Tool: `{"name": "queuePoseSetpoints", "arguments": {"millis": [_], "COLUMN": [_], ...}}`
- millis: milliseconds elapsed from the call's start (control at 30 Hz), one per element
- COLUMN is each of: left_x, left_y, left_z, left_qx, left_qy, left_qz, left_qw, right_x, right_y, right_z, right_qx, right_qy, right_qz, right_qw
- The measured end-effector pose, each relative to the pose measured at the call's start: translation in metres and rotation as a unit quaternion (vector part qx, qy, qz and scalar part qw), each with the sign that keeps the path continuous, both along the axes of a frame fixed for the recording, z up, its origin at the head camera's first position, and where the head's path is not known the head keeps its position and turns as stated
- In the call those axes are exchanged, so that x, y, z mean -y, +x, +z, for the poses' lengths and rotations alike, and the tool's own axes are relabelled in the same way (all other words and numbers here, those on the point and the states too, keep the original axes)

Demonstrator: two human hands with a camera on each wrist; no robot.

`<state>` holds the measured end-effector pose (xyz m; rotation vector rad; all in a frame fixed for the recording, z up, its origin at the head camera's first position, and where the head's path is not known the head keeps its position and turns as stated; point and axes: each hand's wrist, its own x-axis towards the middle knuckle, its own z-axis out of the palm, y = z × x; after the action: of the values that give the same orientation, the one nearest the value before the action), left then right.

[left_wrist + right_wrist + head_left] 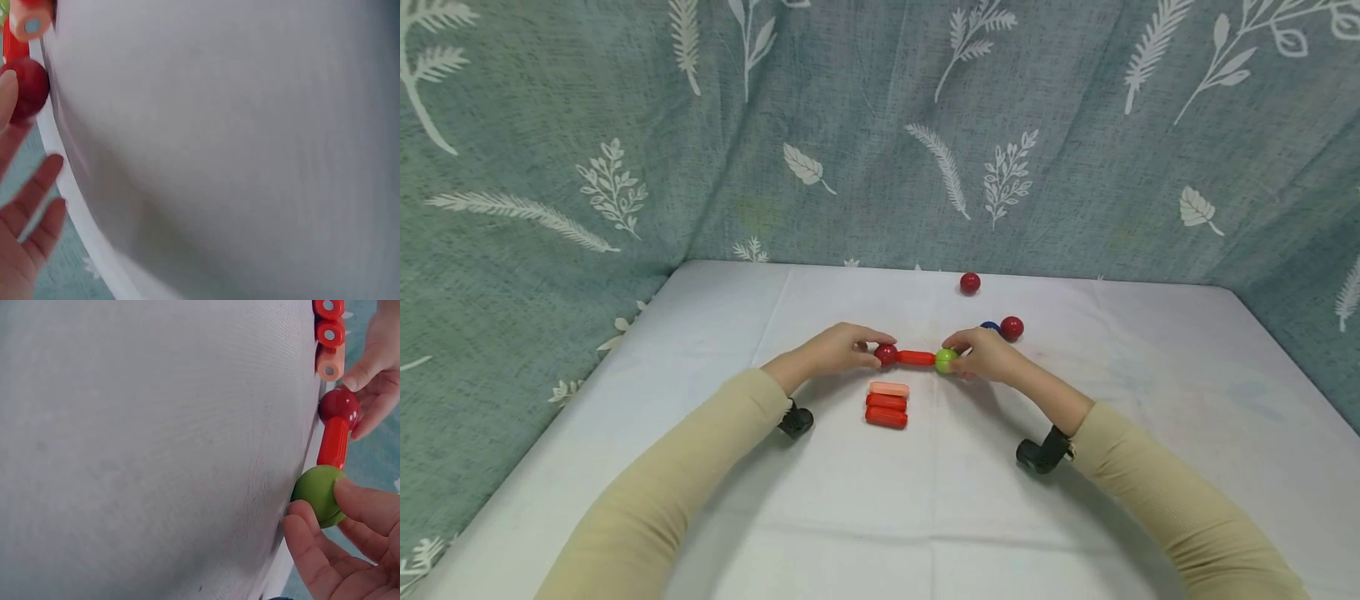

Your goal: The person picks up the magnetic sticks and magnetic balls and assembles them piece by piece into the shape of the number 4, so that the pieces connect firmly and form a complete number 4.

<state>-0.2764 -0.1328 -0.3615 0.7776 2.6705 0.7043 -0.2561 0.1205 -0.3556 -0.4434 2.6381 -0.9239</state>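
Observation:
Just beyond the middle of the table, a red rod lies between a dark red ball and a green ball, the three in one row. The left hand pinches the red ball from the left. Its thumb lies over that ball in the left wrist view, with other fingers spread away. From the right, the right hand holds the green ball between thumb and fingers. Under that hand a bit of something pinkish shows, mostly hidden.
Nearer the person, a peach rod and two red rods lie side by side, with holes in their ends. Behind the right hand are a dark red ball and a partly hidden blue ball. Another red ball sits near the back edge.

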Motion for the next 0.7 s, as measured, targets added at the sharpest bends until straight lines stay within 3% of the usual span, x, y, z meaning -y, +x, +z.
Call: {"name": "queuePoseSetpoints", "arguments": {"millis": [200,433,700], "left_x": [0.009,0.008,0.005], "left_y": [-0.007,-0.013,-0.015], "left_z": [0.002,0.005,0.004], "left_qx": [-0.031,-0.044,-0.046], "left_qy": [-0.022,-0.012,-0.023], "left_qz": [-0.081,-0.167,-0.164], "left_qw": [0.9959,0.9848,0.9851], "right_x": [0.001,0.001,-0.005], "right_y": [-0.001,-0.002,-0.002], "right_z": [-0.001,-0.001,0.003], "right_qx": [0.014,0.022,0.021], "right_qy": [-0.004,-0.002,-0.013], "right_qz": [-0.011,-0.017,-0.018], "right_qw": [0.9998,0.9996,0.9995]}}
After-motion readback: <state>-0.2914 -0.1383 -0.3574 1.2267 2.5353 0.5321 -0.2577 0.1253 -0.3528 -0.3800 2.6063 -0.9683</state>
